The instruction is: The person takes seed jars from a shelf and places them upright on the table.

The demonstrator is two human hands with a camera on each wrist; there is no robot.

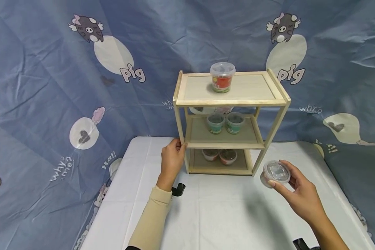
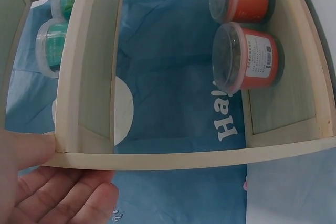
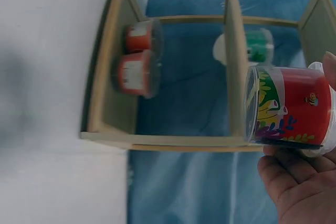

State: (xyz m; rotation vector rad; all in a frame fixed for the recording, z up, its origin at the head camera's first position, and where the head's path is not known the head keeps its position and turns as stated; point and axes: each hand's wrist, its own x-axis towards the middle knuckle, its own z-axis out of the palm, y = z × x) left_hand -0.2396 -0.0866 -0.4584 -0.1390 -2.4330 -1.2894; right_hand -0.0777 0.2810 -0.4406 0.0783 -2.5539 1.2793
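A small wooden shelf rack (image 1: 225,146) with three tiers stands on the white table. My left hand (image 1: 172,156) grips its left front post at the middle tier, thumb on one side and fingers on the other in the left wrist view. To the right of the rack, my right hand (image 1: 303,194) holds a clear lidded plastic tub (image 1: 276,172) above the table, thumb and fingers at its sides. The right wrist view shows this tub's red label (image 3: 307,103) with colourful leaf shapes and a bee.
One red-labelled tub (image 1: 222,78) stands on the top tier. Two green-labelled tubs (image 1: 215,124) sit side by side on the middle tier, and two red ones (image 2: 257,59) on the bottom. Blue patterned cloth (image 1: 50,86) hangs behind and around the white table (image 1: 218,215).
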